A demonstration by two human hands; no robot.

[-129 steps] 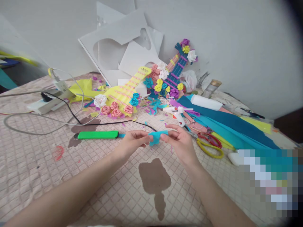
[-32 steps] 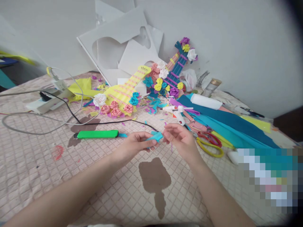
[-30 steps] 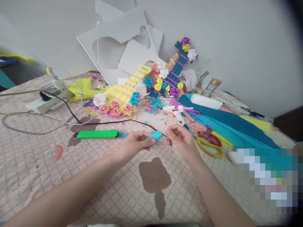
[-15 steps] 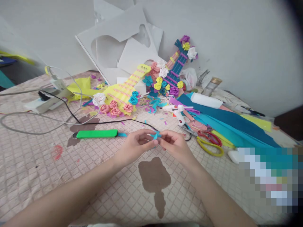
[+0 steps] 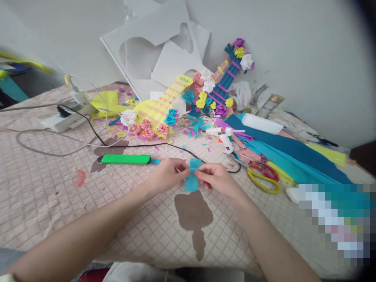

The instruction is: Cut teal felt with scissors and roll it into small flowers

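Note:
A short strip of light blue crepe paper (image 5: 192, 184) hangs upright between my two hands above the cloth-covered table. My left hand (image 5: 171, 172) pinches its left edge between thumb and fingers. At the opposite edge, my right hand (image 5: 214, 176) has thumb and fingertips closed on the same strip. Just left of my left hand lies a green box cutter (image 5: 126, 159), with a bit of blue (image 5: 155, 161) at its end. A white glue gun (image 5: 225, 137) rests beyond my right hand, and scissors (image 5: 263, 178) with red and yellow handles lie right of it.
Yellow (image 5: 155, 111) and dark blue (image 5: 225, 84) paper guitars with paper flowers stand at the back, before white foam board cutouts (image 5: 147, 35). A power strip (image 5: 63, 119) with looping cables sits left. Folded crepe sheets (image 5: 282, 143) lie right. A black cord (image 5: 141, 145) crosses behind my hands.
The blue paper, bunched and mostly hidden in my fingers before, now shows as a flat upright strip. My hands have spread slightly apart, and the camera view has shifted a little.

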